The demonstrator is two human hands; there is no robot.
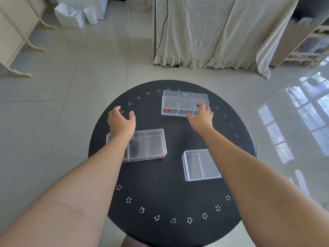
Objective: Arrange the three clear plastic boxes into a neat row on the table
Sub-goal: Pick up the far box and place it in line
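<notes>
my right hand (202, 115) rests spread on the far box (185, 103), left hand (121, 120) open over the table (160, 184); it looks light, stiff, slick, so i'd pinch its short walls.

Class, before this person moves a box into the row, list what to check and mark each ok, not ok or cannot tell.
1. All three boxes in view: far box, left box, near box: ok.
2. Boxes already in a row: not ok.
3. Right hand gripping far box: cannot tell.
4. Left hand free: ok.
5. Bare table between boxes: ok.
</notes>
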